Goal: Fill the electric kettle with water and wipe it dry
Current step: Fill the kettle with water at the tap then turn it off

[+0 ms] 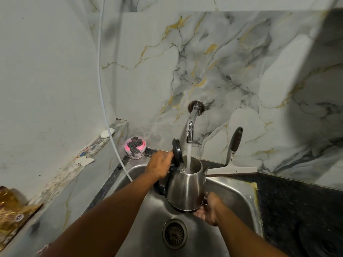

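A steel electric kettle (187,190) hangs over the sink (239,193), its black lid (177,151) flipped open and upright. Water streams from the wall tap (191,127) straight into the kettle's mouth. My left hand (159,166) grips the black handle at the kettle's left side, just below the lid. Under the base on the right, my right hand (208,210) cups the kettle's bottom edge and supports it.
A pink tub with a steel scrubber (135,147) sits at the sink's back left corner. A squeegee (233,158) leans on the marble wall behind the sink. A white hose (111,127) runs down into the basin. Dark countertop (297,201) lies right; the drain (174,233) is below.
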